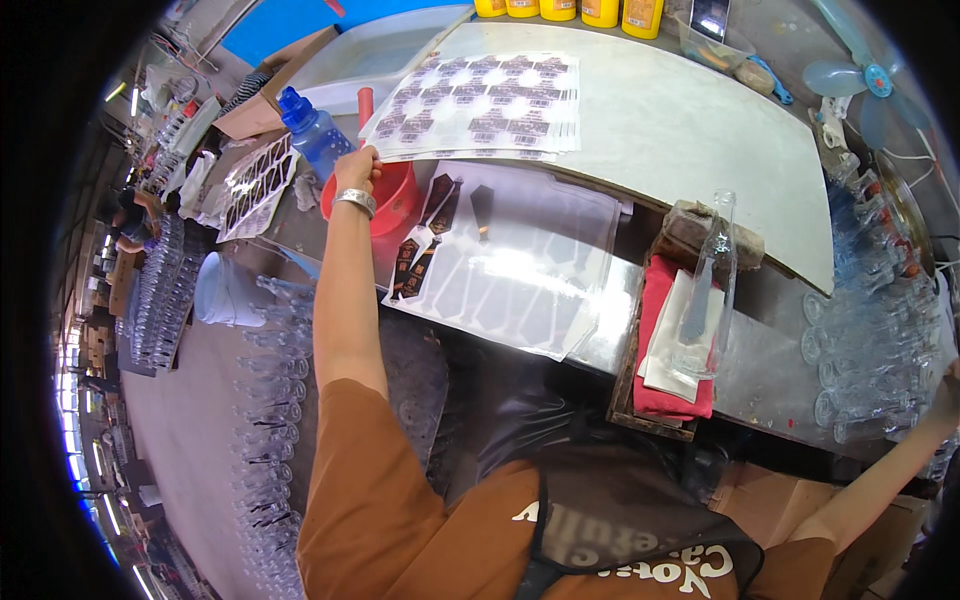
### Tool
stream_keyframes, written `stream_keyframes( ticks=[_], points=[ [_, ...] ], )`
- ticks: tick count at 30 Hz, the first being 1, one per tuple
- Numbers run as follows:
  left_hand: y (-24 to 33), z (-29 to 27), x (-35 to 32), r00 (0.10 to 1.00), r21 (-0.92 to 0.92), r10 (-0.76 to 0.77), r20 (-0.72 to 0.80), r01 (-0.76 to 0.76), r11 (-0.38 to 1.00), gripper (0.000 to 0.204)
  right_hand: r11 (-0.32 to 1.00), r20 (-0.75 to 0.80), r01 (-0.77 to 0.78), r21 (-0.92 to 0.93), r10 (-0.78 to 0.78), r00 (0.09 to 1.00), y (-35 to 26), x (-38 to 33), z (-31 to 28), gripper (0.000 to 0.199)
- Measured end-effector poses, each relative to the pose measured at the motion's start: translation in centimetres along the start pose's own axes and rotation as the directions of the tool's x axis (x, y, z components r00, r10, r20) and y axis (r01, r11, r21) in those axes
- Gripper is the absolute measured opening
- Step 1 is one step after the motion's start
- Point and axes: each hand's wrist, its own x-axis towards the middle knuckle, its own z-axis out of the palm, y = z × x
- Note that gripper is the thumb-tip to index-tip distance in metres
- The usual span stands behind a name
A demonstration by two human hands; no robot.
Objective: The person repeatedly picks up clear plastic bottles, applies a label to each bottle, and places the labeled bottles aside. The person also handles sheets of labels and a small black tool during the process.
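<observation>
My left hand pinches the near corner of the label sheets, dark hexagon stickers, stacked on the pale board, above the red tub. Peeled backing sheet lies below, a few dark labels at its left edge. Right hand among clear bottles at frame rim; fingers hidden, can't tell. One clear bottle rests on the red cloth. Board's right half is bare.
</observation>
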Motion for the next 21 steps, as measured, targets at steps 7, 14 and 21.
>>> stream_keyframes(
  ticks=[7,14,21],
  points=[
    [-0.4,0.1,3.2,0.974,0.409,0.214,-0.073,-0.167,0.897,0.026,0.999,0.331,-0.046,-0.001,0.043,0.943,4.9,-11.0,15.0,0.05],
    [-7.2,-7.3,8.7,0.977,0.864,0.2,0.077,-0.165,0.476,0.03,0.998,0.437,-0.059,-0.029,0.066,0.897,8.7,-12.7,17.3,0.045],
    [4.1,2.6,0.5,0.975,-0.185,0.038,0.221,0.004,0.983,0.024,0.994,0.472,-0.088,-0.072,0.111,0.875,9.3,-14.9,17.7,0.041]
  ],
)
